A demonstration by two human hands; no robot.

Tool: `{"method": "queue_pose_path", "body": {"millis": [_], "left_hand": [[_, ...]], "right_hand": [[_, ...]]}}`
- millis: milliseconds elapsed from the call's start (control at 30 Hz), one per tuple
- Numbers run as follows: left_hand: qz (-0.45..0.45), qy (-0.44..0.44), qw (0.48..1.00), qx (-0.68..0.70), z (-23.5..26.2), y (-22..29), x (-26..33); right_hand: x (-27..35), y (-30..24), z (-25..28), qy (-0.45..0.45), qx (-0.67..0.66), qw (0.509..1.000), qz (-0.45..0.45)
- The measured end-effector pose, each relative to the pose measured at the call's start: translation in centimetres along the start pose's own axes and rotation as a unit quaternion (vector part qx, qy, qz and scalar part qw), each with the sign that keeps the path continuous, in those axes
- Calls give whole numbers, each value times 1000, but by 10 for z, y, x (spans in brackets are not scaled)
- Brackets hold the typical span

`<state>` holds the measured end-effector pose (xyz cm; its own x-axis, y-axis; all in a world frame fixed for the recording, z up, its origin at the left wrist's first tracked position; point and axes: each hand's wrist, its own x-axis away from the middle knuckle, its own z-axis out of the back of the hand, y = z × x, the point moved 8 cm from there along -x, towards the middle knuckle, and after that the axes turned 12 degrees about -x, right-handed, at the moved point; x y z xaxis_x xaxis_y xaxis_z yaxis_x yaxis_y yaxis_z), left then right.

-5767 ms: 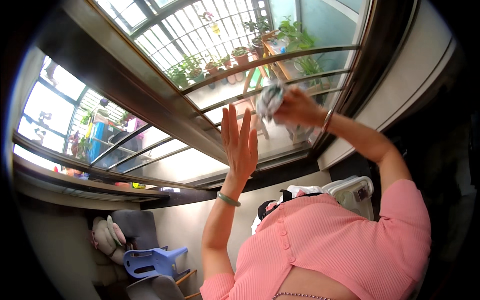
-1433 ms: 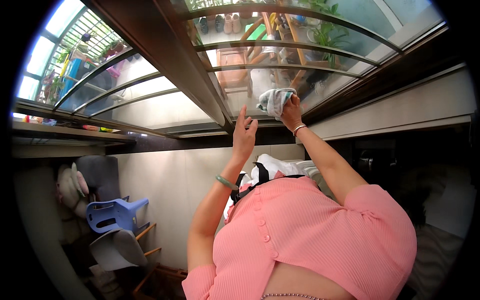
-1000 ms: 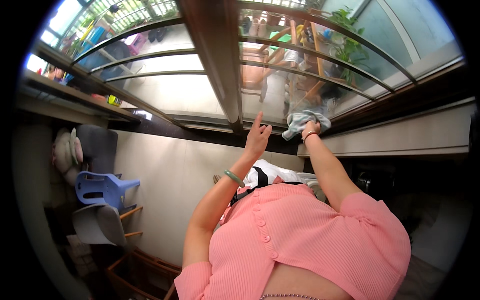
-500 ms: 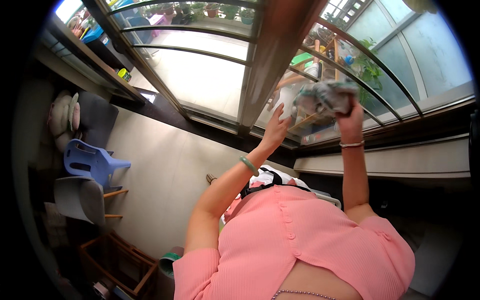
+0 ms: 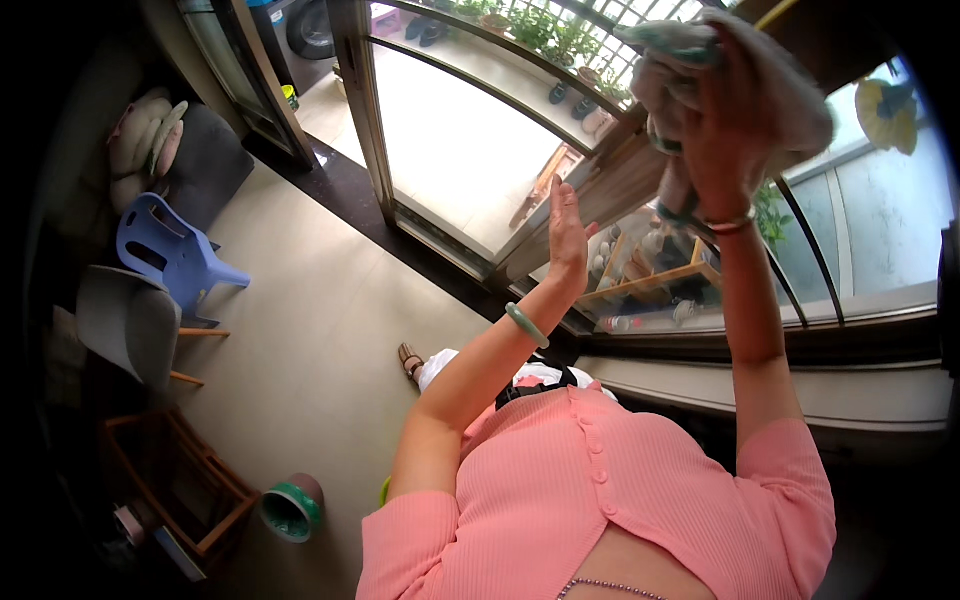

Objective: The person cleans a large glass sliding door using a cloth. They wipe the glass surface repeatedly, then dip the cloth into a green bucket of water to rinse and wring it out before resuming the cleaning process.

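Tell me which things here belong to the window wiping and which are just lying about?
In use:
cloth, bunched in the right hand
window glass
left hand, flat and open near the frame

Lying about:
blue chair
grey chair
green-rimmed pot
wooden rack
cushions

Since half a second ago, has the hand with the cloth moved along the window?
Yes. The right hand with the grey cloth has shifted right and up the glass, farther from the window frame post where the left hand rests.
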<state>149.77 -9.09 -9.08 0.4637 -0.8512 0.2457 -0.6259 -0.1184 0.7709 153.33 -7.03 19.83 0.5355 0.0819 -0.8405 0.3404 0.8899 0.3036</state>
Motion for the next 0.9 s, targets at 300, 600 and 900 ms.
{"method": "queue_pose_path", "body": {"millis": [300,600,900], "left_hand": [[-37,-6,998,43,19,39,-19],[-25,-3,998,50,50,62,-44],[-19,22,998,52,113,75,-79]], "right_hand": [[11,-12,-97,-125,-64,990,-24],[7,-30,-191,-194,-264,931,-164],[38,-79,-279,-299,-158,941,-14]]}}
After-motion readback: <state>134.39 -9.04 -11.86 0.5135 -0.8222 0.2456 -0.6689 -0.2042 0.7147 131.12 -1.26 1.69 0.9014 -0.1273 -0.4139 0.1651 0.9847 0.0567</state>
